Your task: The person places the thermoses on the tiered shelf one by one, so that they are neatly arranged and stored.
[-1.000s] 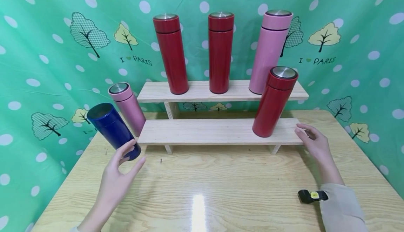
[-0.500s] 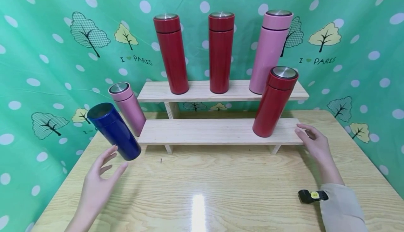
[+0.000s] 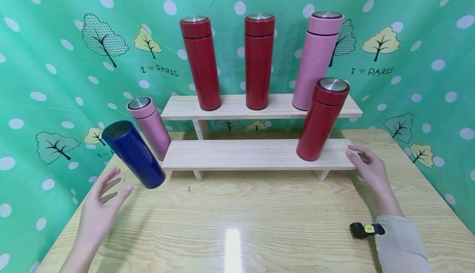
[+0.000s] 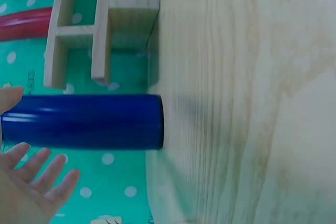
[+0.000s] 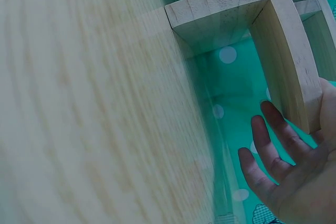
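Observation:
In the head view my left hand (image 3: 97,207) is at the lower left, thumb and fingers spread apart and holding nothing. Just beyond its fingertips a dark blue thermos (image 3: 134,154) stands upright on the table. The left wrist view has the blue thermos (image 4: 84,121) crossing between the thumb and the fingers (image 4: 44,174). My right hand (image 3: 371,169) rests at the right end of the lower wooden shelf (image 3: 230,154), thumb and index at its corner. In the right wrist view its other fingers (image 5: 268,148) extend loosely below the board.
A red thermos (image 3: 323,120) stands on the lower shelf's right part. Two red thermoses and a pink thermos (image 3: 317,62) line the upper shelf (image 3: 230,104). Behind the blue one is another pink thermos (image 3: 150,128). A green patterned cloth (image 3: 438,79) hangs behind the table (image 3: 267,211).
My left hand has drawn away from the blue thermos, leftward and slightly lower, leaving it standing. The right hand and the other thermoses have stayed put.

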{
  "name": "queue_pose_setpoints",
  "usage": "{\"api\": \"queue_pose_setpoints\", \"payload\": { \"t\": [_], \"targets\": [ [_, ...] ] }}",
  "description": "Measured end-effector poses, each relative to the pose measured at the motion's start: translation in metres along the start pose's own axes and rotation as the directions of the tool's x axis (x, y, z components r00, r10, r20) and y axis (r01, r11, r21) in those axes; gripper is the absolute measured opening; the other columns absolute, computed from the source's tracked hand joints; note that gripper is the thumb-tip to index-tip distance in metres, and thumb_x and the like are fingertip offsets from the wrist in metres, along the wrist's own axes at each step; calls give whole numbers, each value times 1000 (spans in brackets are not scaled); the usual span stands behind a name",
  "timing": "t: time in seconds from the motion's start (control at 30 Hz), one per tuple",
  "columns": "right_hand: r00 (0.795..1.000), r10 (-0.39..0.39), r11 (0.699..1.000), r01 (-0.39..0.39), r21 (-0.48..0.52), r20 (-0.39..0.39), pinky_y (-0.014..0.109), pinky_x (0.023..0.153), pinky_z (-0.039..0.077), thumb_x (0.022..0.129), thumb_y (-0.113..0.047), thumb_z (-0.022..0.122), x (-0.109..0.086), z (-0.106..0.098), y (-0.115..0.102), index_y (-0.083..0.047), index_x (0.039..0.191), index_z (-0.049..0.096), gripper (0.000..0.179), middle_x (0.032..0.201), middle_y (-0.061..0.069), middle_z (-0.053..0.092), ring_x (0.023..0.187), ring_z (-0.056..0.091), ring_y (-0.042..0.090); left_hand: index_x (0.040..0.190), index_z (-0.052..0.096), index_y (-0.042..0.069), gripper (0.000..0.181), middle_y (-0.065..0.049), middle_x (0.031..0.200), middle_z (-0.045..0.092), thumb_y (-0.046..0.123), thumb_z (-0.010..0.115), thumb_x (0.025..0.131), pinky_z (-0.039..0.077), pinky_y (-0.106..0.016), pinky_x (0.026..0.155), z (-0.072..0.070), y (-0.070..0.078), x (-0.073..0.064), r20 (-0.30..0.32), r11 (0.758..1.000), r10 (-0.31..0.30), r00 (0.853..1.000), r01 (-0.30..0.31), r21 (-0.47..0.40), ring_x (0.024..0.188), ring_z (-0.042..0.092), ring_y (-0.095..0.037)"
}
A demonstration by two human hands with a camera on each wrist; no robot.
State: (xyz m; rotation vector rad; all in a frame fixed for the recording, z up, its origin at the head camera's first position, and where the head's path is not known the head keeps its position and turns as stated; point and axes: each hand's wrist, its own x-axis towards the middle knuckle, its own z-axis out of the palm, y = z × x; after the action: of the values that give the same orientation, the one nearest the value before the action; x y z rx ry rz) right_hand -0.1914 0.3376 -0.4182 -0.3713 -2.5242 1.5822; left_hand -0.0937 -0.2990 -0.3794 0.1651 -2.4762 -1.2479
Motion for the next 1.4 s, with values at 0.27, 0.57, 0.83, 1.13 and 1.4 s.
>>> {"api": "queue_pose_setpoints", "payload": {
  "t": [0.27, 0.57, 0.83, 1.13, 1.4],
  "targets": [
    [1000, -5, 1000, 5, -4, 4, 6, 72, 44, 96, -53, 57, 0, 1, 0, -19, 144, 53, 59, 155, 24, 31, 137, 33, 42, 154, 35, 13, 63, 3, 147, 47, 16, 65, 98, 41, -4, 84, -4, -8, 12, 8, 998, 40, 999, -39, -52, 116, 47, 9],
    [1000, 10, 1000, -10, -21, -6, 6, 71, 41, 96, -54, 56, 1, 1, 0, -17, 145, 51, 62, 157, 22, 30, 138, 32, 43, 157, 27, 15, 69, -3, 153, 41, 19, 63, 99, 40, -4, 84, -5, -22, 26, 90, 997, 52, 995, -47, -59, 116, 45, 10],
    [1000, 21, 999, -21, -38, -2, 25, 92, 49, 95, -56, 55, 1, 1, 0, -19, 146, 50, 63, 159, 20, 28, 142, 30, 41, 158, 26, 22, 71, -2, 154, 39, 17, 64, 98, 41, -5, 85, 2, -32, 40, 114, 994, 44, 993, -32, -108, 119, 46, 4],
    [1000, 28, 999, -28, -27, -3, 13, 79, 47, 95, -56, 55, 1, 1, 2, -20, 146, 50, 63, 158, 21, 27, 141, 30, 42, 157, 28, 18, 72, -3, 145, 44, 16, 67, 96, 42, -8, 86, 12, -37, 54, 108, 990, 31, 994, -16, -143, 119, 44, 3],
    [1000, 19, 1000, -19, -25, 0, 7, 72, 43, 95, -55, 56, 2, 1, 2, -19, 146, 51, 62, 158, 21, 29, 140, 32, 42, 153, 35, 14, 69, 11, 127, 49, 18, 70, 94, 44, -9, 86, 19, -36, 60, 109, 986, 27, 994, -9, -165, 114, 46, 1]
  ]
}}
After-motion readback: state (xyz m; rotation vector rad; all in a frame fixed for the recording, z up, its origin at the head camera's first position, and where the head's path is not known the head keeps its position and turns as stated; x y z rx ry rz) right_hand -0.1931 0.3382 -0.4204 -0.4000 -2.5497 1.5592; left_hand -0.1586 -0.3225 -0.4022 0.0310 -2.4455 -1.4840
